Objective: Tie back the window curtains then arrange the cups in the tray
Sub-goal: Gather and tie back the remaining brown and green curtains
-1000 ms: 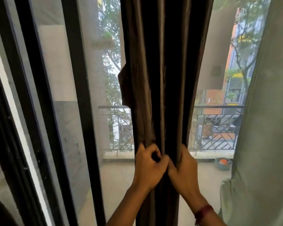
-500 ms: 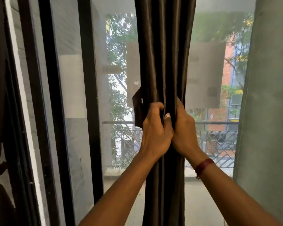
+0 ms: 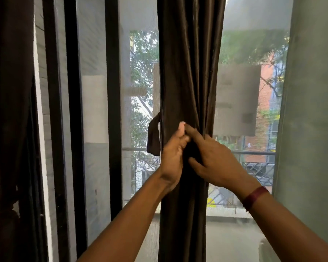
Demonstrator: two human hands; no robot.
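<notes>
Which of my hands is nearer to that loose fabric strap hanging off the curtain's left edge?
Left. The left hand grips the curtain just right of the strap; the right hand sits farther right, beyond the left hand.

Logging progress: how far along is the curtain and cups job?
Done: the curtain is gathered into one bunch. In hand: the left hand grips it and the right hand pinches it; the tie hangs loose at its left edge. Left: fastening the tie; no cups or tray in view.

Black window frame (image 3: pixel 113 110), balcony railing (image 3: pixel 254 168), trees (image 3: pixel 142 63), brick building (image 3: pixel 266 87)
</notes>
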